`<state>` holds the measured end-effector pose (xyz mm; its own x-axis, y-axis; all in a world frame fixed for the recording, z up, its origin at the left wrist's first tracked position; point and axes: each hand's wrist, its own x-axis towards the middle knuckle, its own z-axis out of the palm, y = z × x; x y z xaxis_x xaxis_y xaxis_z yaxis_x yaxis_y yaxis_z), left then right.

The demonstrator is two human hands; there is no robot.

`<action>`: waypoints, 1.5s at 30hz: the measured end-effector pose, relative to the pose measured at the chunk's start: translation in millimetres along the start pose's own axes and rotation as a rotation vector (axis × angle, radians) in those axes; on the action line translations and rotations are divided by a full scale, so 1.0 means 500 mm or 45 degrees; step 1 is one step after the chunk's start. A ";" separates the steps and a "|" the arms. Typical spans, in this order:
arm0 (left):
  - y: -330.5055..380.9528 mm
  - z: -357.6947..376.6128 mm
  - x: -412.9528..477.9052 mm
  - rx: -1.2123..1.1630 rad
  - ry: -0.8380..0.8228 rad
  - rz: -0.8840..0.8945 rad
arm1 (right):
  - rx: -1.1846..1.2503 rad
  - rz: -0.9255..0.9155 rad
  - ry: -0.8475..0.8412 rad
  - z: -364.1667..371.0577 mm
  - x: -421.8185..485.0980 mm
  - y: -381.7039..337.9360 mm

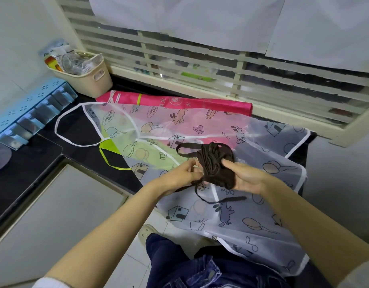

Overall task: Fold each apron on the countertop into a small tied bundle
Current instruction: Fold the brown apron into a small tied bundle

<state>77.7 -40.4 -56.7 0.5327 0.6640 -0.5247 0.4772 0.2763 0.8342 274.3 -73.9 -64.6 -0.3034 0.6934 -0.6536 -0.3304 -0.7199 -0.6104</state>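
Bundle: a dark brown apron wadded into a bundle (218, 169), held in the air over the middle of the clear apron (237, 227), between both hands.
Right hand: the right hand (247, 177) grips the bundle from the right, thumb laid across its front and fingers curled round behind it.
Left hand: the left hand (179, 175) sits at the bundle's left edge, fingertips drawn together and pinching a brown strap (197, 180) that runs into the bundle.
Strap loop: a brown loop (183, 147) arches out of the bundle's top, above the clear apron's middle.
Loose end: a thin cord and a flat brown end (233, 199) hang under the bundle and lie on the clear apron.
Clear apron: translucent, printed with houses, rabbits and leaves, and edged in white. It is spread flat on the black tabletop (23, 173), its near part hanging off the front edge toward the person's jeans (200, 271).
Neck loop: the white loop (59, 129) lies at the clear apron's far left end.
Green apron: a lime one (111, 146) lies under the clear apron's left part, showing through.
Pink apron: a pink one (179, 100) lies behind the clear apron and partly beneath it.
Basket: a beige basket (90, 80) of packets stands beyond the clear apron's left end.
Rack: a blue rack (29, 113) sits left of the clear apron.
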 end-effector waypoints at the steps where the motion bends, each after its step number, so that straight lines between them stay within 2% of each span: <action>1: -0.003 0.000 0.001 0.039 -0.014 0.024 | -0.026 0.001 -0.004 -0.004 0.002 -0.001; 3: -0.001 -0.004 0.004 0.242 -0.005 0.021 | -0.108 0.015 0.018 -0.008 0.007 -0.002; 5: 0.001 -0.009 0.010 0.503 0.104 0.045 | -0.196 0.027 0.083 -0.013 0.016 -0.001; 8: 0.011 -0.006 0.006 0.689 0.198 0.114 | -0.277 0.006 0.173 -0.017 0.034 0.000; 13: 0.004 0.010 0.005 0.664 0.343 0.167 | -0.509 -0.063 0.258 -0.022 0.056 -0.009; 19: 0.019 0.014 0.008 0.439 0.386 -0.040 | -0.717 -0.143 0.291 -0.012 0.063 -0.018; 24: 0.020 0.010 0.021 0.463 0.545 -0.050 | -0.751 -0.210 0.360 0.005 0.070 -0.019; 31: 0.027 -0.002 0.029 0.494 0.582 -0.095 | -0.549 -0.243 0.408 0.030 0.054 -0.001; 37: 0.024 -0.023 0.037 0.165 0.651 -0.106 | 0.210 -0.291 0.105 0.036 0.041 0.018; 45: 0.038 -0.019 0.037 -0.112 0.604 -0.078 | 0.637 -0.259 0.054 0.055 0.056 0.057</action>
<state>90.0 -16.4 -49.0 0.1183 0.8828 -0.4547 0.4261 0.3685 0.8262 231.7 -74.2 -87.9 -0.1561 0.8079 -0.5683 -0.7672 -0.4616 -0.4454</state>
